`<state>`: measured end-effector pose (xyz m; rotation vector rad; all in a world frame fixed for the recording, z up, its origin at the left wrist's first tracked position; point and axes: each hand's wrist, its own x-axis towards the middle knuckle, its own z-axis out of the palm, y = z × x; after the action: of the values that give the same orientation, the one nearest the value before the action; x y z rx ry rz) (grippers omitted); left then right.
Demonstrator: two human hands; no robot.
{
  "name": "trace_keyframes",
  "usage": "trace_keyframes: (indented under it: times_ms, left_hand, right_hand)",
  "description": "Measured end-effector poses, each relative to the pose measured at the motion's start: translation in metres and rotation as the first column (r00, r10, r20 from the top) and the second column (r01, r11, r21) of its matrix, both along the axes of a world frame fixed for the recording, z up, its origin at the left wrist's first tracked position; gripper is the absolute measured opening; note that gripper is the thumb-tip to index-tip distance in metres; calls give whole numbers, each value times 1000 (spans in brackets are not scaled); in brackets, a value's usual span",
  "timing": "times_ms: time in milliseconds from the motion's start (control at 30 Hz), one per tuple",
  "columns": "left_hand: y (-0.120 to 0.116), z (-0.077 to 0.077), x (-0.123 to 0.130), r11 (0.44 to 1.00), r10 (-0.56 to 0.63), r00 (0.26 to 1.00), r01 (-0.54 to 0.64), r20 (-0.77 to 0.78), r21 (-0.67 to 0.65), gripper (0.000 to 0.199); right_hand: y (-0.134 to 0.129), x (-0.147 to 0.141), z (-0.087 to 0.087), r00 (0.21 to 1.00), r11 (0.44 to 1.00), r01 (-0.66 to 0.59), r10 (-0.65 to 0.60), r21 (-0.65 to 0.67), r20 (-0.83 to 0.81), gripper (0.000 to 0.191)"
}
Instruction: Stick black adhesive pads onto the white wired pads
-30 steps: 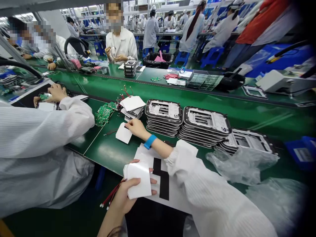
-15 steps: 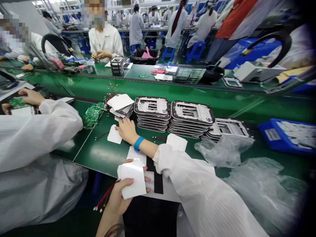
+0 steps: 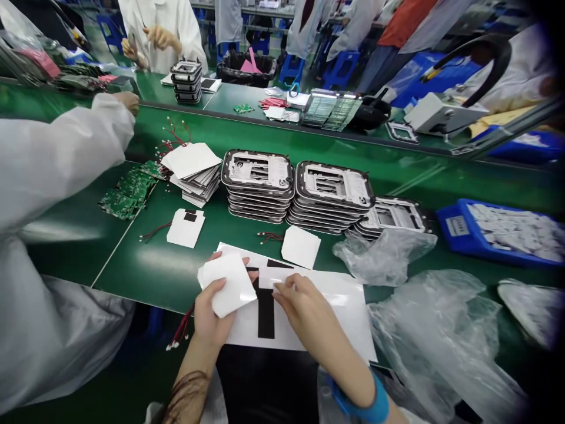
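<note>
My left hand (image 3: 212, 312) is closed around a small stack of white flat panels (image 3: 229, 288), with red and black wires (image 3: 180, 331) hanging below it. My right hand (image 3: 300, 300) pinches the edge of a small white strip (image 3: 268, 277), just right of the stack. Under both hands lies a white sheet (image 3: 331, 318) bearing black strips (image 3: 266, 318). To the left, a single white panel (image 3: 186, 231) with a black patch and wires lies on the green table. Another wired white panel (image 3: 301, 247) is beyond my right hand.
Stacked white panels (image 3: 192, 162), green circuit boards (image 3: 130, 191) and stacks of frames (image 3: 258, 182) (image 3: 333, 191) line the back. At right are clear plastic bags (image 3: 436, 335) and a blue bin (image 3: 472, 235) of white parts. A co-worker's sleeve (image 3: 66, 156) reaches in from the left.
My right hand has come back from the panel at left to the sheet and now pinches the white strip. That panel's black patch is now visible. The co-worker's arm has moved toward the back ledge.
</note>
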<state>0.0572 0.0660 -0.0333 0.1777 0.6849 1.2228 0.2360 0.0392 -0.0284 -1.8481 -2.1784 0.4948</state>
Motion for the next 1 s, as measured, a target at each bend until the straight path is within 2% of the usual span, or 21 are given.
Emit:
trace_keyframes:
  times_ms: [100,167,300,467,600,700,800,900,1000]
  left_hand:
    - [2,-5,17,999,37,999,-37,32,-6,61]
    - [2,-8,24,997,73,997,-72,37,-22,61]
    - [1,-9,29,990,130,991,-129,16,-48,62]
    - [2,-7,31,990,136,990,-137,-29,-39,62]
    - [2,-7,32,992,126,991,-127,-48,-19,56]
    - [2,-9,32,994,111,993,-112,-48,-7,58]
    - [2,-10,30,994,111,993,-111,-35,-3,60]
    - [2,-11,28,994,113,993,-113,-19,-2,60]
    - [2,-10,27,995,99,995,-99,-10,-3,59]
  right_hand:
    - [-8,-1,-17,998,998,14,-10,66,-66,22]
    - [-7,-3,-17,990,998,14,-5,67,-141,24]
    - [-6,-8,-12,958,998,59,-64,-29,-279,25]
    - [-6,-16,-13,948,982,182,-186,-38,-259,16]
    - [-2,-20,-13,940,972,224,-235,-71,-249,16]
    - [0,-23,-13,953,971,227,-237,-77,-186,21]
    - [-1,-24,-16,967,979,202,-204,-29,-149,23]
    - [-6,-20,-20,952,987,163,-154,12,-264,21]
    - [-8,-14,-23,902,990,140,-118,23,-414,21]
